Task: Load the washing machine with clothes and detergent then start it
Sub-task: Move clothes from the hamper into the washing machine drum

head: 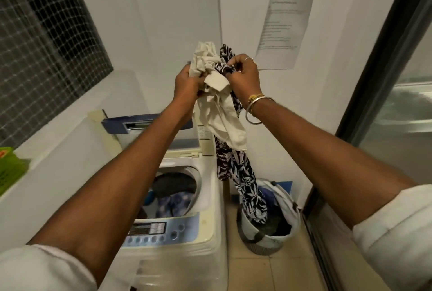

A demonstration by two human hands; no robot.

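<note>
Left hand (pixel 187 82): gripping the bunched top of the cream garment (pixel 217 113), fingers curling round it.
Right hand (pixel 243 75): pinching the black-and-white patterned garment (pixel 236 167), touching the cream one.
Cream garment: hanging from both hands, above the washing machine (pixel 210 199).
Patterned garment: trailing down into the laundry basket (pixel 292 218), which is sitting on the floor just beside the machine.
Washing machine: standing with its lid (pixel 114 124) raised, dark and blue clothes (pixel 175 185) lying in the drum.

Rolled white sleeves (pixel 397 232); ring (pixel 248 58) on right hand (pixel 243 75), bangles (pixel 254 109) at wrist.
</note>
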